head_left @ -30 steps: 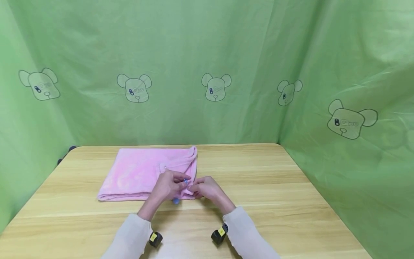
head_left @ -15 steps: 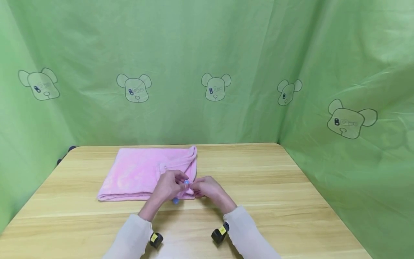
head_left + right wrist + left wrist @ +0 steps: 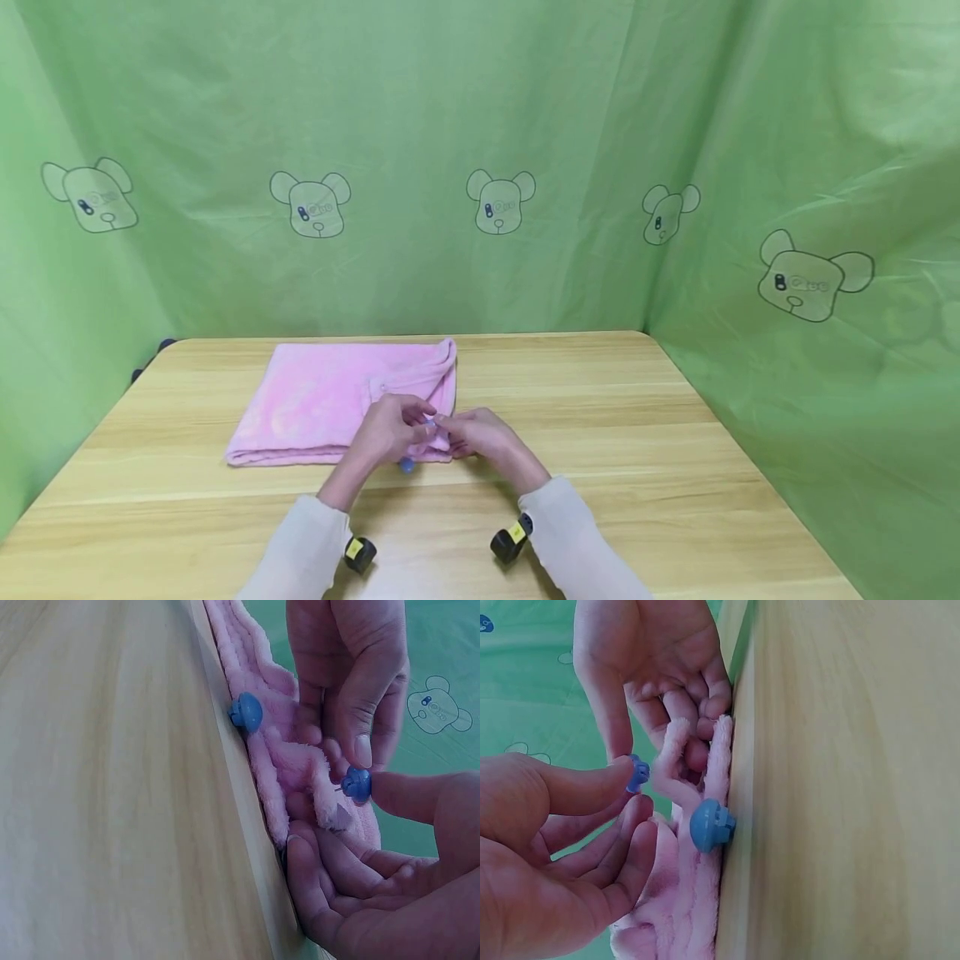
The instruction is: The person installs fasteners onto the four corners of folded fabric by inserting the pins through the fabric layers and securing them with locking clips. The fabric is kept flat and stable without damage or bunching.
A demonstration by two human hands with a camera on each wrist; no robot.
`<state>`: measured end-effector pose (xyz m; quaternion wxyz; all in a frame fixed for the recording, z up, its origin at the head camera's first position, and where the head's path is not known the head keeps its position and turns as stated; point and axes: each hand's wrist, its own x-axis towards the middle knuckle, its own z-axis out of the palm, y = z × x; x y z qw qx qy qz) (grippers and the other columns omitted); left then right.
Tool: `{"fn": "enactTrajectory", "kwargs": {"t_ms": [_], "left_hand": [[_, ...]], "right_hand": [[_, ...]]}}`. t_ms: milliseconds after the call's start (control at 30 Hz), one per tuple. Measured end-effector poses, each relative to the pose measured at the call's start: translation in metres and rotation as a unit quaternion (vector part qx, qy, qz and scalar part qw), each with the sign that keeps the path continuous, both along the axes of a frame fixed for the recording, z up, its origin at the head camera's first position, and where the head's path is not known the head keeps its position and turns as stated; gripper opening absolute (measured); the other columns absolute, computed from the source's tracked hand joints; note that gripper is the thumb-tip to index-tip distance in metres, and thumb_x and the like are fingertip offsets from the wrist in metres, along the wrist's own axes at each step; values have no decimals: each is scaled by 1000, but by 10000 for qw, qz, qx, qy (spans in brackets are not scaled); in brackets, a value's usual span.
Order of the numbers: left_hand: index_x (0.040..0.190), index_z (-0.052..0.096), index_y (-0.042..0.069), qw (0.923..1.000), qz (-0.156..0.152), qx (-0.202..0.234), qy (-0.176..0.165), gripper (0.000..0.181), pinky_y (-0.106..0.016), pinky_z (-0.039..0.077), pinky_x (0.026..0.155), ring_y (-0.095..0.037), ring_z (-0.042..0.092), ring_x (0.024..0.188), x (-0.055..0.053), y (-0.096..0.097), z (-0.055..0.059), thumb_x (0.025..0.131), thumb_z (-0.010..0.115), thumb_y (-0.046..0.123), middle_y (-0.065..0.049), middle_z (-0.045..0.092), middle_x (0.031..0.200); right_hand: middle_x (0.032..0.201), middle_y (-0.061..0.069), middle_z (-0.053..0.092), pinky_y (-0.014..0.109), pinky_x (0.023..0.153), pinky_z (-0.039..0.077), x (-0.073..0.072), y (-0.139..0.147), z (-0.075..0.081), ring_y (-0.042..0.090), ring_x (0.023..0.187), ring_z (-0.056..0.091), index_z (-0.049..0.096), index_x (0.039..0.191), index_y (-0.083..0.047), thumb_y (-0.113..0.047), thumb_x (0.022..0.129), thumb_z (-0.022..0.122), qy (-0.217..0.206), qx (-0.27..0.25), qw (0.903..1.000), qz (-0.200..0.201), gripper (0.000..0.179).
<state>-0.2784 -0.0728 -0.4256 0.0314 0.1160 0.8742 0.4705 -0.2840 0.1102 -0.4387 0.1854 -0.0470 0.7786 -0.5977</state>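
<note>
By the near right corner of the folded pink blanket [image 3: 318, 396], I have both hands at one small blue fastener [image 3: 356, 784] — a fine pin [image 3: 340, 788] showing on its cloth-facing side, just apart from the blanket's raised edge. The left hand [image 3: 392, 427] pinches it with the thumb and, as far as I can tell, the forefinger. The right hand [image 3: 486, 435] lays its thumb on the fastener too, while other fingers curl about the blanket's edge. A second blue fastener [image 3: 711, 826] sits at the blanket's near edge, left of that corner. To do this well, in my judgement, I'd hold the raised edge flat and firm, bring the pin in square — no tilt — and keep the right fingertips out of its line. Plush pile like this could bunch or snag, so I'd press slowly and steady the head throughout.
</note>
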Motion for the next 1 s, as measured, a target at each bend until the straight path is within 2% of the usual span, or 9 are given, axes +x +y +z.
{"fn": "enactTrajectory", "kwargs": {"t_ms": [167,300,567,1000], "left_hand": [[100,77,8,9999,50,-96,30,16,-33,55,74,-16,67,80,0,-1,0,84,78,7,-4,76,90],[99,77,9,9999,54,-106,31,14,-31,54,72,-15,66,78,-1,-1,0,85,78,10,-2,75,87],[96,77,8,9999,-49,-78,-91,12,-30,55,71,-16,66,78,1,0,-1,84,79,8,-4,75,89],[98,75,7,9995,-92,-200,-221,14,-29,53,58,-18,64,67,2,1,0,84,78,8,-7,73,84]], "right_hand": [[98,11,76,28,76,57,0,0,0,13,79,67,72,112,5,-30,99,62,-19,-12,10000,-32,39],[100,14,76,30,78,58,0,0,1,14,81,67,72,112,6,-30,99,63,1,-32,10000,-33,39],[88,6,75,26,74,57,0,1,-2,13,76,67,73,105,6,-19,94,67,-24,-113,9999,-94,28],[94,10,76,27,76,58,-1,1,-1,12,79,68,73,109,5,-22,98,63,1,-82,10000,-3,31]]}}
